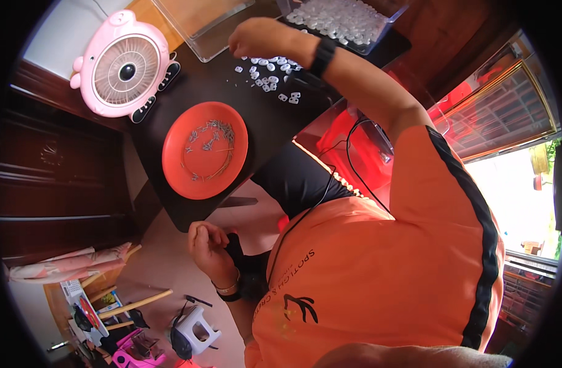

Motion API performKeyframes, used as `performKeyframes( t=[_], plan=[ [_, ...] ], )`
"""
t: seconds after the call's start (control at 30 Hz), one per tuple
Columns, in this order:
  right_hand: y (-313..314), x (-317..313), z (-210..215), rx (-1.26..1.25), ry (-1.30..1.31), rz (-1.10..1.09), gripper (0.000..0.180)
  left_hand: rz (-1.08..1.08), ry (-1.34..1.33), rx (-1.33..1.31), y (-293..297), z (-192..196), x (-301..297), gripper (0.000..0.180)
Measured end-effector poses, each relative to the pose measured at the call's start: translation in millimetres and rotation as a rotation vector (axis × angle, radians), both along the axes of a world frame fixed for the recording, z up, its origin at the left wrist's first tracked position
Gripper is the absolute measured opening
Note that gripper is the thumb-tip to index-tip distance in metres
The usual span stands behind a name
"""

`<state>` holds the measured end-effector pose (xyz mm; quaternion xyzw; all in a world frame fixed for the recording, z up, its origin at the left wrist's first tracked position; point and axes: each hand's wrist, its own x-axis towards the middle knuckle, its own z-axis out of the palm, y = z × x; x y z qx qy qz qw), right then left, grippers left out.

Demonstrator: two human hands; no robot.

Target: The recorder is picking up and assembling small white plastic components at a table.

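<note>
My right hand [259,38] reaches across the dark table, fingers curled down, above a scatter of small white plastic pieces [271,80]. Some of these are oval, others squarish with holes. Its fingertips are mostly hidden, so what they hold does not show. My left hand [208,246] is low beside the table's near edge, fingers bent together; anything between them is too small to make out. Between the two hands, a round orange-red dish [198,178] sits on the table. Small grey metal parts [216,132] lie inside it, some in a curved line, along with a thin stick.
A clear bin [388,27] full of white pieces stands at the far right of the table, near a clear plastic tray [204,46]. A pink animal-shaped fan [100,73] is at the left. A black cable [348,132] crosses by my lap. A grey stool [201,331] is on the floor.
</note>
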<state>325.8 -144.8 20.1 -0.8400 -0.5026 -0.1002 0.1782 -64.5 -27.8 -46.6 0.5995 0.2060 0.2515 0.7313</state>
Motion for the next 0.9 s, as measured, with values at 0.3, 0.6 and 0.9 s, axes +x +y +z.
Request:
performKeyframes(
  t=[0.3,0.6,0.9],
  plan=[
    [32.2,31.8,-54.2,-0.214,-0.141,0.001,0.025,0.045,-0.003,-0.068,-11.0,2.6,1.6,0.023],
    [17.8,-75.6,2.6,0.031,0.484,0.377,0.017,-0.027,0.039,-0.093,-12.9,-12.1,3.8,0.026],
    [-0.6,-203.3,-24.5,0.085,0.419,0.825,0.011,-0.214,0.058,-0.162,-31.3,-13.4,17.2,0.036]
  ],
)
